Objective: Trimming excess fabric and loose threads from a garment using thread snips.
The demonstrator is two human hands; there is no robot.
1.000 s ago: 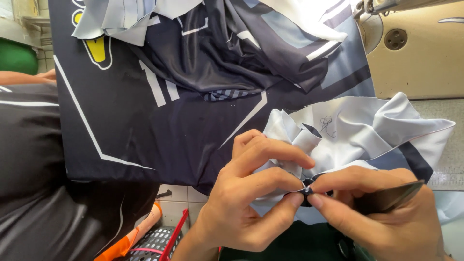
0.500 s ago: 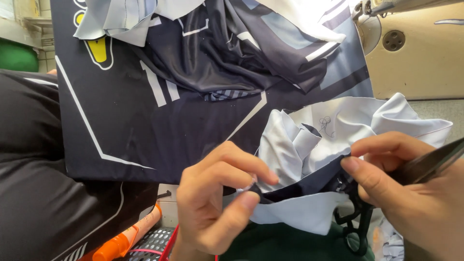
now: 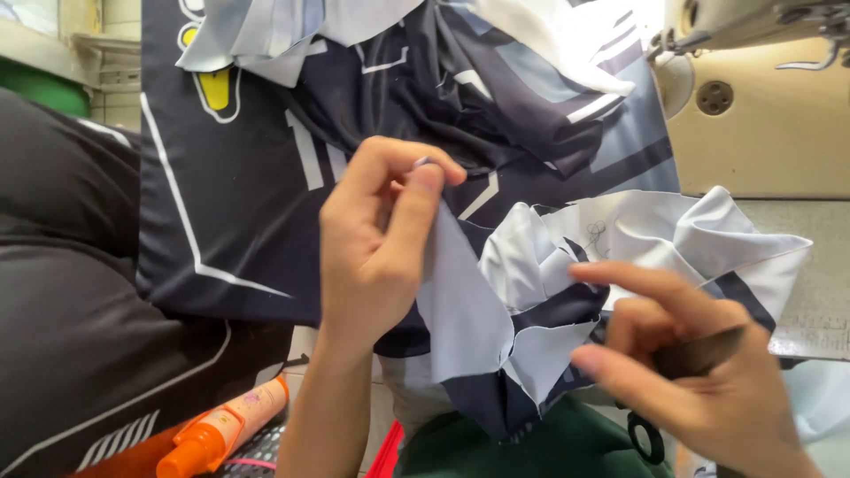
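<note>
Left hand (image 3: 376, 239) now raised higher than half a second ago, thumb and forefinger pinched shut on the upper edge of the pale grey fabric piece (image 3: 469, 305), pulling it taut up against the dark navy jersey (image 3: 239, 204) draped behind. Right hand (image 3: 699, 372) has dropped lower right and let go of the cloth, forefinger stretched out just touching the crumpled grey-and-navy folds, remaining fingers curled around a dark slim tool (image 3: 699, 352). Orange spray bottle (image 3: 226, 427) lies lower left; cream sewing machine (image 3: 753, 97) stands upper right.
</note>
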